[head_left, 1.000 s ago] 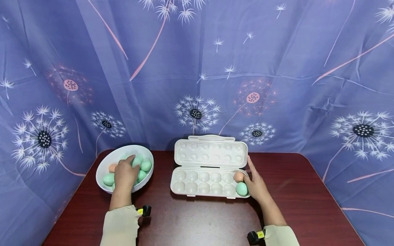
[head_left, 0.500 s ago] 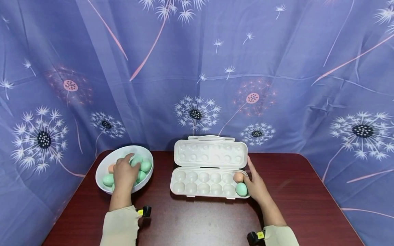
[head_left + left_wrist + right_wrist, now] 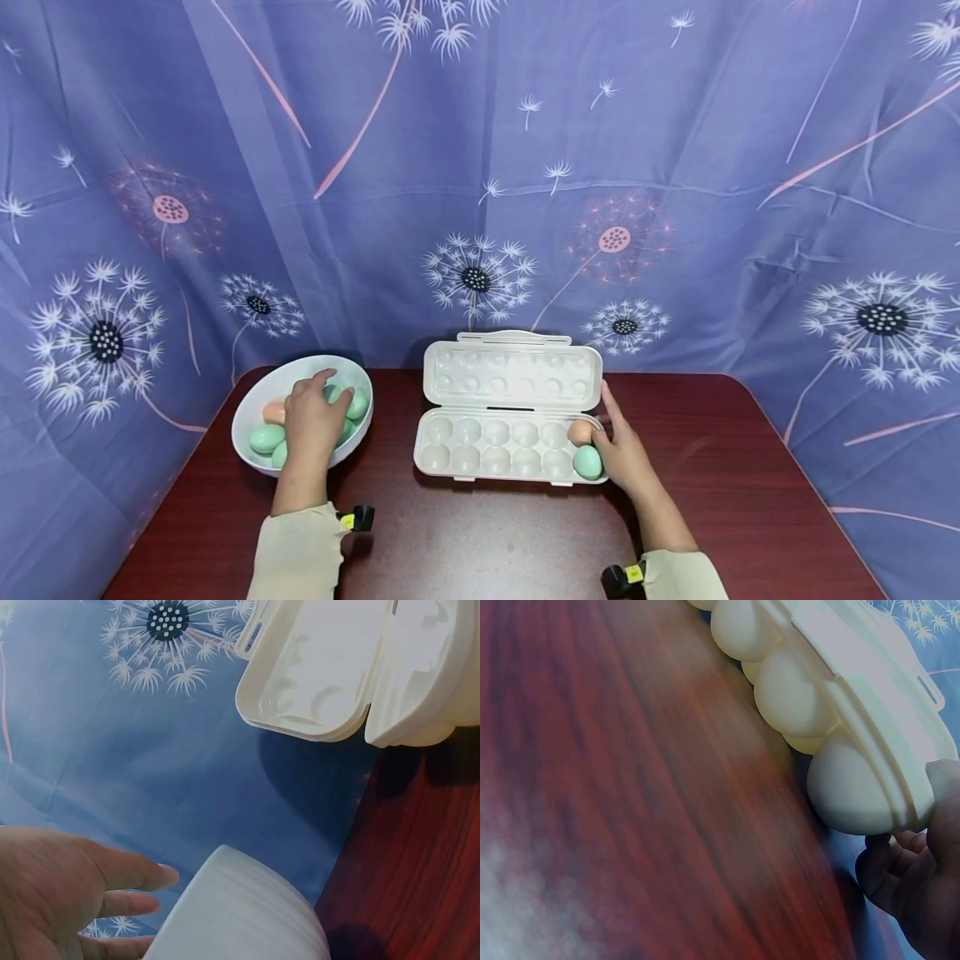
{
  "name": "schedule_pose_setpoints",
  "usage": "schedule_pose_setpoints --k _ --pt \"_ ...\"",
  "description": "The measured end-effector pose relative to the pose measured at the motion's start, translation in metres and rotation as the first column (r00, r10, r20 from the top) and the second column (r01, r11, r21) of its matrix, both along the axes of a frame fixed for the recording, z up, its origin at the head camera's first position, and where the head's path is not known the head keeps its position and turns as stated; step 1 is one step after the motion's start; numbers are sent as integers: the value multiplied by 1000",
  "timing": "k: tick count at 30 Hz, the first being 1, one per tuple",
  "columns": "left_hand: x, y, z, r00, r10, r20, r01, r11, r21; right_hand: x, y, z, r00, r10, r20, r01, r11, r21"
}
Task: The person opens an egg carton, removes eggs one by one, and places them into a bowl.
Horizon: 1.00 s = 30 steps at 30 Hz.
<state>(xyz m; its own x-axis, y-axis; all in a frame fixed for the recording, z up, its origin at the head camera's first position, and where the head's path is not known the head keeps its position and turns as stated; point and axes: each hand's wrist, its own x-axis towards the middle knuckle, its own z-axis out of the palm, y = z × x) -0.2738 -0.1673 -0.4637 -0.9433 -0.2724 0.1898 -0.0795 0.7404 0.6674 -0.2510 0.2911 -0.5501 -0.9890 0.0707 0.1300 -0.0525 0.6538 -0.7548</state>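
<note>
My left hand [image 3: 311, 421] is over the white bowl [image 3: 251, 454], thumb and fingers spread above the green eggs [image 3: 267, 438]. An orange egg [image 3: 274, 412] lies left of the hand. In the left wrist view, the fingers [image 3: 139, 876] show above the bowl's rim with no egg between them; part of the hand is cut off. My right hand [image 3: 626, 454] grips the right end of the open white egg carton [image 3: 480, 477], thumb on the rim and fingers curled below. The carton's right-end cups hold an orange egg [image 3: 580, 432] and a green egg [image 3: 588, 462].
All this stands on a dark red wooden table [image 3: 480, 542]. The carton's lid [image 3: 513, 369] leans back toward a blue dandelion-print curtain [image 3: 480, 167] behind the table. Each wrist wears a small black camera [image 3: 363, 517].
The left hand has moved slightly right across the bowl, and more of the eggs on its left shows. My right hand and the carton stay in place.
</note>
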Motion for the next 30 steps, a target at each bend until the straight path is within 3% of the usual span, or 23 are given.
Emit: schedule_pose_setpoints --k 13,30 --pt "2 12 6 995 27 -91 -27 1000 4 0 0 -2 1000 -3 -3 3 1000 -16" --pt "4 32 9 992 -31 -122 34 999 22 0 0 -1 1000 4 -16 -4 1000 -22"
